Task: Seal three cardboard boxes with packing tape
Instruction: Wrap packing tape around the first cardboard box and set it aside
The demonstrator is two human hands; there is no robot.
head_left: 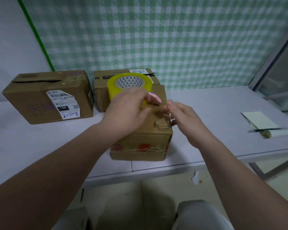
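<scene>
Three boxes: all on my pale table point(206, 100), checked green-and-white sheet point(156, 39) hanging behind.
Near box point(145, 138): at the table's front edge, directly under both my hands.
Left box point(48, 97): back left, label facing me, top seam gaping.
Rear box point(101, 95): just behind the near box, close beside the left box.
Tape roll point(130, 85): yellow, on the near box's far end.
Left hand point(128, 112): fingers curled around the roll plus something pink.
Right hand point(184, 118): fingertips narrowed at the box top; whether they pinch tape, cannot tell.
Open room: bare table on both sides; paper roll point(264, 125) far right near the edge.
</scene>
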